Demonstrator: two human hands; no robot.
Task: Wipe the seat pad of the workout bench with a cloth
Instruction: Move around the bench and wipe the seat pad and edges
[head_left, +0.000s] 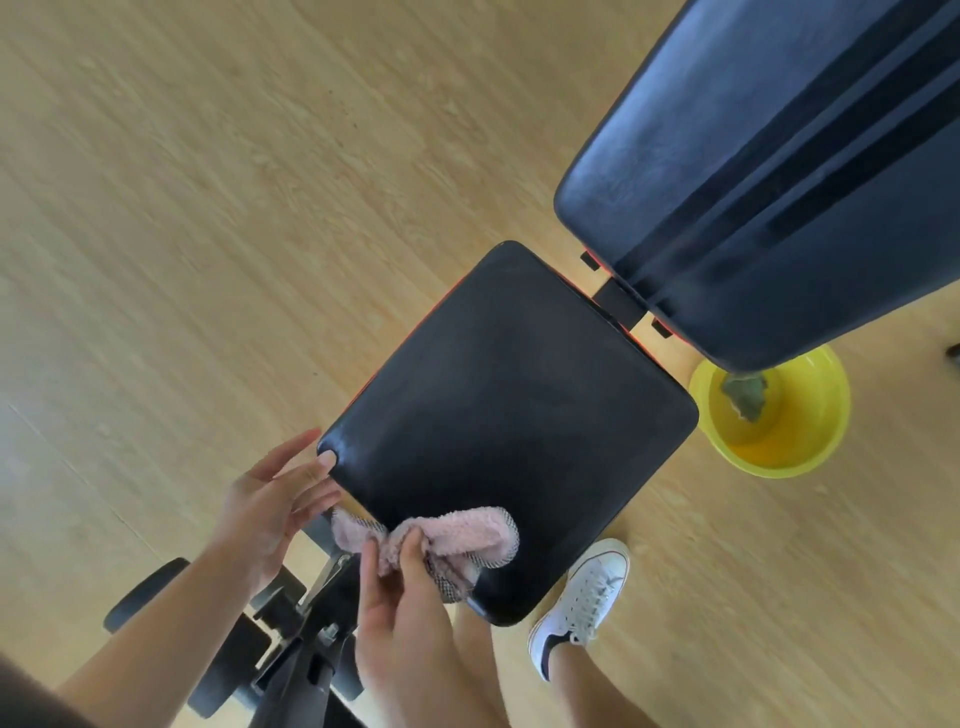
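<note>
My right hand (400, 618) fingers (410, 545) pinch the soft, limp pink cloth (457, 535) bunched at the seat pad (519, 415) near edge; left hand (270, 514) fingers spread, thumb touching the pad's corner

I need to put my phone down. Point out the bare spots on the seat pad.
The seat pad is bare from its middle to the backrest edge. Its near edge is crowded: cloth and both hands.
</note>
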